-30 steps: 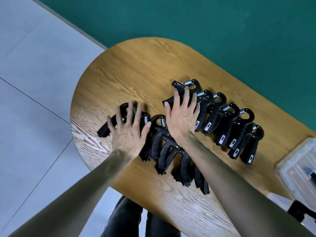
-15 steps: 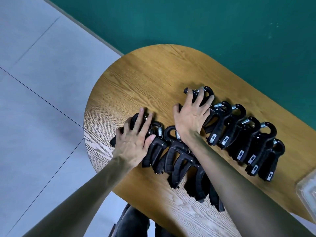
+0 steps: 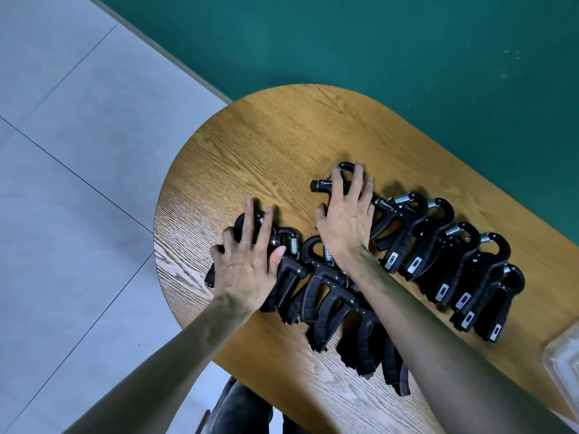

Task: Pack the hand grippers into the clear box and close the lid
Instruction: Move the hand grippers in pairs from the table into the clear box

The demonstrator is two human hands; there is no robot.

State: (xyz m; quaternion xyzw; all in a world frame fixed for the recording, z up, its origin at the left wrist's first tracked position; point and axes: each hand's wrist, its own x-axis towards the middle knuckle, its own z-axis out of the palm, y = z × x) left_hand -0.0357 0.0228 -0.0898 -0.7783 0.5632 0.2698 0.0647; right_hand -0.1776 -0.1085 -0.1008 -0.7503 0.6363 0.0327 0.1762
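Several black hand grippers with steel springs lie in two rows on the wooden table (image 3: 282, 145). The back row (image 3: 438, 255) runs toward the right; the front row (image 3: 326, 296) lies near the table's front edge. My left hand (image 3: 247, 270) rests flat, fingers spread, on the leftmost gripper (image 3: 241, 227) of the front row. Resting the same way, my right hand (image 3: 344, 220) covers the leftmost gripper (image 3: 319, 185) of the back row. Only a corner of the clear box (image 3: 562, 355) shows at the right edge.
The table's rounded end points to the far left, with grey tiled floor (image 3: 78, 183) beyond it. A green wall (image 3: 407, 42) runs behind the table. My dark-trousered legs (image 3: 241, 408) show below the front edge.
The view has swung left, so the clear box has slid almost out of the frame. Both hands stay on the same grippers; the right hand's fingers reach slightly further over its gripper.
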